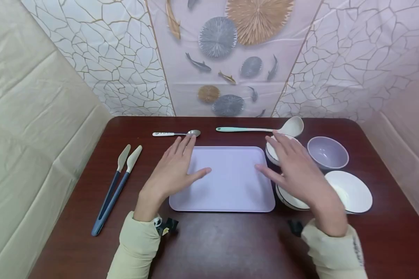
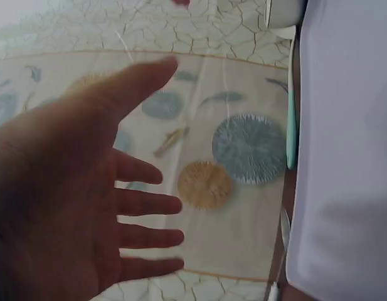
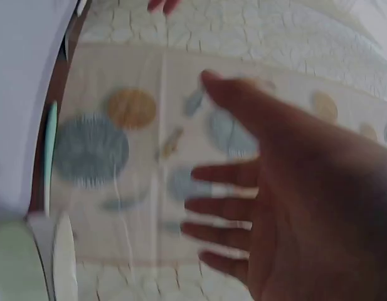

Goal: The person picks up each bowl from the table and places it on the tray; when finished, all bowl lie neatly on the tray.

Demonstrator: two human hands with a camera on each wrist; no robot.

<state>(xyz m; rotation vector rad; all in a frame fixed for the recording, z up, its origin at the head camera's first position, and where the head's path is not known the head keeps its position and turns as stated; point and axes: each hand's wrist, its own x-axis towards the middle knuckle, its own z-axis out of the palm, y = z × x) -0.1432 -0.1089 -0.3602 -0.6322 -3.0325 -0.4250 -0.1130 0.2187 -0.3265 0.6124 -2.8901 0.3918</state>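
A pale lavender tray (image 1: 227, 180) lies on the table in the head view. My left hand (image 1: 174, 170) hovers over its left side with straight fingers and the thumb spread; its fingertips overlap the bowl of a small spoon (image 1: 165, 134). Over the tray's right edge, my right hand (image 1: 296, 170) is held with fingers extended, in front of white bowls (image 1: 273, 155) that it partly hides. Both wrist views show the left hand (image 2: 111, 188) and the right hand (image 3: 268, 194) with fingers apart and nothing in them.
Blue-handled tongs (image 1: 113, 190) lie at the left. A ladle (image 1: 248, 129) with a mint handle rests along the back edge. To the right stand a purple bowl (image 1: 327, 153) and a white dish (image 1: 350, 192). Patterned cloth (image 1: 227, 77) hangs behind the table (image 1: 223, 244).
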